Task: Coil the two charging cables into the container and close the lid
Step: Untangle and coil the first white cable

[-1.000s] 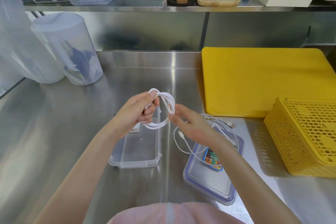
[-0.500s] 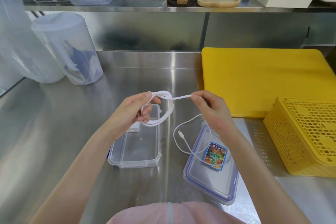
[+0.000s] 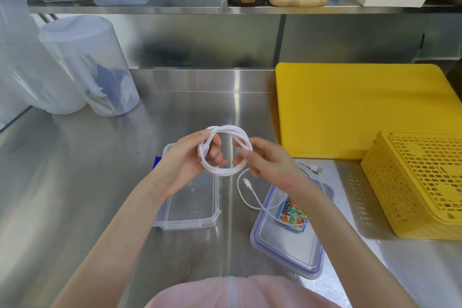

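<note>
Head view, one moment of coiling. Left hand (image 3: pixel 186 160) pinches the white coiled cable (image 3: pixel 225 151) at its left side, thumb over the stacked turns and fingers curled through the ring; right hand (image 3: pixel 265 165) nips the ring's right side between thumb and fingertips (image 3: pixel 241 155). The coil stands roughly upright in the air between the two hands, its opening facing the camera, several turns thick. How much free tail remains cannot be told; by appearance the winding is close to done.

Directly below and slightly toward the camera from the left hand lies the open clear container (image 3: pixel 190 210), long axis running away from the viewer; the left hand is the nearer one, so lowering the coil flat into it looks to be the move on which the next step turns.

To the right of the container, touching the counter, the loose second cable (image 3: pixel 252 197) trails from a small plug across the blue-rimmed lid (image 3: pixel 287 245), which lies flat and apart from the container. A coloured label (image 3: pixel 292 215) sits on the lid.

Count: two cables, one container, one lid. Beyond these, a yellow board (image 3: pixel 362 107) and a yellow basket (image 3: pixel 420 182) stand at right on the steel counter (image 3: pixel 100 182).
</note>
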`<state>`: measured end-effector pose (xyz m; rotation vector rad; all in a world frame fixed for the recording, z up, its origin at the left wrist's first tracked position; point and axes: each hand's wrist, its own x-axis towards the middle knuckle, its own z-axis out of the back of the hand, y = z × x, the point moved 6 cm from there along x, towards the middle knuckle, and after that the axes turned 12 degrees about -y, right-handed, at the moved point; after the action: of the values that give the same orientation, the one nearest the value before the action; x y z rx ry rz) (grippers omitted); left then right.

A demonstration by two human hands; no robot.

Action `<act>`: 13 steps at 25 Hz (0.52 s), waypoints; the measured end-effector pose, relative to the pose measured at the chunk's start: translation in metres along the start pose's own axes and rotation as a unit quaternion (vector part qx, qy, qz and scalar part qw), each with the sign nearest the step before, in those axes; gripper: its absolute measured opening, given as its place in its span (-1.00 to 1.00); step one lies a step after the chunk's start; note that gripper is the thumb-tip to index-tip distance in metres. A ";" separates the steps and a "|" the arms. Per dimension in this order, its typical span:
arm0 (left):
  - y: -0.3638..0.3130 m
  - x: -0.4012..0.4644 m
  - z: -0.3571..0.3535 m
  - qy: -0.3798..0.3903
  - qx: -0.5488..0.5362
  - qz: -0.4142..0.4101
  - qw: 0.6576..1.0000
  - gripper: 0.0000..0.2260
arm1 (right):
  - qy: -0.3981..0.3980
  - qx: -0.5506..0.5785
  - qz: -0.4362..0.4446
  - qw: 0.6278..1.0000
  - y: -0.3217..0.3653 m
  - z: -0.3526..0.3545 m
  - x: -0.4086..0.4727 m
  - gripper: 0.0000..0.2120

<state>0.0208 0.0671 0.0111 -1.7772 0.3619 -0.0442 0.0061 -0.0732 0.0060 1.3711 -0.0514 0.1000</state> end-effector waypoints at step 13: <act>0.004 0.000 -0.019 -0.005 0.327 0.001 0.945 -0.80 | 0.083 -0.256 0.073 0.960 0.008 0.008 -0.007 -0.76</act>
<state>0.0159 0.0480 0.0122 -1.1183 0.2964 -0.1364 -0.0019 -0.0797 0.0144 0.8365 -0.0349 0.3033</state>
